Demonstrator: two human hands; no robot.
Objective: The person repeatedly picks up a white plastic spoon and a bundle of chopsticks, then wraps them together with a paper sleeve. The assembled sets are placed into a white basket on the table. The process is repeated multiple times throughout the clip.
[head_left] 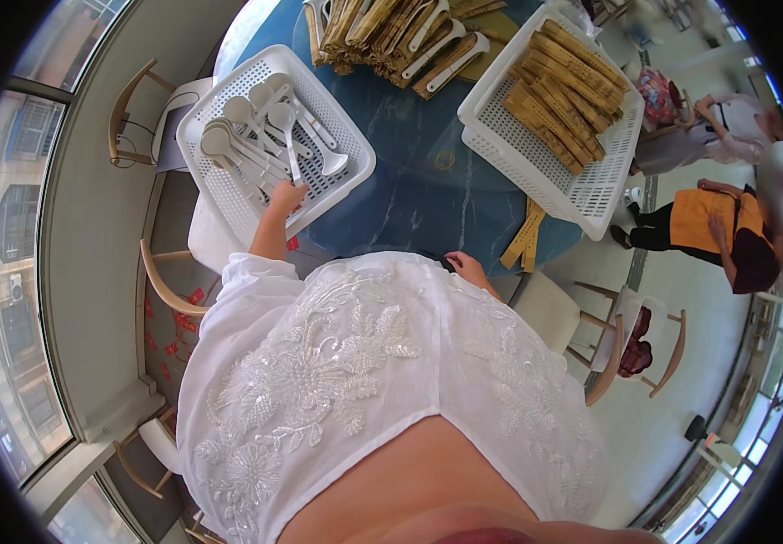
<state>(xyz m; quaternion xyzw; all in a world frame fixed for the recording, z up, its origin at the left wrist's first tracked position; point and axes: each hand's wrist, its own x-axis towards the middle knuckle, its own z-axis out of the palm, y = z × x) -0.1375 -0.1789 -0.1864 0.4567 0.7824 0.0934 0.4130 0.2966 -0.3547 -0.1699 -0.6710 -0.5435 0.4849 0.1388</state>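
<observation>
My left hand [288, 196] is closed around the handle end of a white soup spoon [288, 136], at the near side of a white perforated plastic basket [355, 174]. Several more white ladles and spoons [221, 140] lie in that basket, bowls mostly toward the far left. My right hand [467, 267] is by the table's near edge, fingers loosely bent, and no object shows in it. Nearest to it are some yellow-brown flat strips [527, 234] at the table's edge.
A second white basket [582, 204] at the right holds bundled brown packets [568, 91]. More packets and white spoons [400, 41] are heaped at the back of the blue marble-look table [400, 163]. A rubber band [445, 160] lies mid-table. Chairs [169, 281] stand around; two people are at the right.
</observation>
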